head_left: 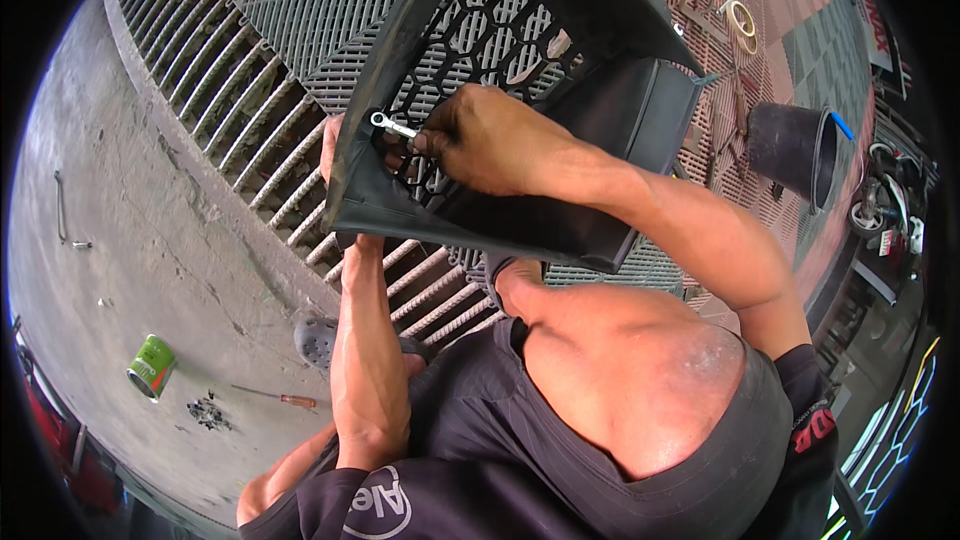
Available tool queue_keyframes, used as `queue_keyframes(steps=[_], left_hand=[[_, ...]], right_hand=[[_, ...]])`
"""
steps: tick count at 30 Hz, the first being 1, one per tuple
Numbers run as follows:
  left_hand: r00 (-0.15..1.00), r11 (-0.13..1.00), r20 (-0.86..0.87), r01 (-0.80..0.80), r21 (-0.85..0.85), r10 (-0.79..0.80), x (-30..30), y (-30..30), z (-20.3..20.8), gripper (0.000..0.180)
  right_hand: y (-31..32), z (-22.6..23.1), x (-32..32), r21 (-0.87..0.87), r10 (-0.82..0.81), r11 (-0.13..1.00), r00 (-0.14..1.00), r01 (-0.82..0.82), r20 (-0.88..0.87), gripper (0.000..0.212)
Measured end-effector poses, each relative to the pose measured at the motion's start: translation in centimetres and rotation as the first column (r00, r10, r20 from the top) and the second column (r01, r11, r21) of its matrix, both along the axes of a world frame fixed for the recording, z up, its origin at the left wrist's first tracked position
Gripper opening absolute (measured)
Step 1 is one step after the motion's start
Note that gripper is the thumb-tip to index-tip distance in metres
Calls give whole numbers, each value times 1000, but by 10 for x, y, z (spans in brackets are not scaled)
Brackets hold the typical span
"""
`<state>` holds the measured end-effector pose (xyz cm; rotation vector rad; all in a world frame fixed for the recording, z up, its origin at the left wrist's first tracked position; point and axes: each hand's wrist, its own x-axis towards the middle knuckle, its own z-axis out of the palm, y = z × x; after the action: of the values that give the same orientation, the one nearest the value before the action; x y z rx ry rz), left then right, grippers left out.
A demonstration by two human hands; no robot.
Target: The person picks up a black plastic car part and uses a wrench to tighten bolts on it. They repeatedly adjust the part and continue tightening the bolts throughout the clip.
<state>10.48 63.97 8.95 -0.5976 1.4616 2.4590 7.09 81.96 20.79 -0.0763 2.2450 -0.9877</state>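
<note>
A black plastic panel point(655, 125) with a honeycomb mesh point(495, 25) is tilted up in front of me, above the floor grates. My right hand point(485, 140) is inside it, closed around a small silver ring wrench point(393, 126). The wrench's ring end lies at the panel's left wall, near its lower left corner. My left hand point(331, 148) is behind that same wall, mostly hidden. Part of it shows past the outer edge, and some skin shows through the mesh openings. What its fingers grip cannot be seen.
A ribbed drain grate point(225, 90) runs beside the concrete floor. On the concrete lie a screwdriver point(298, 401), a green can point(150, 368), a pile of small dark parts point(208, 410) and a long wrench point(60, 205). A black bucket point(785, 150) and a tape roll point(741, 19) are at right.
</note>
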Motion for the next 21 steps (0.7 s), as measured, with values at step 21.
queue_keyframes(steps=[21], left_hand=[[996,992,92,11,-129,1,0,-2,-33,30]], right_hand=[[-2,-2,-32,15,109,994,986,-112,129,31]])
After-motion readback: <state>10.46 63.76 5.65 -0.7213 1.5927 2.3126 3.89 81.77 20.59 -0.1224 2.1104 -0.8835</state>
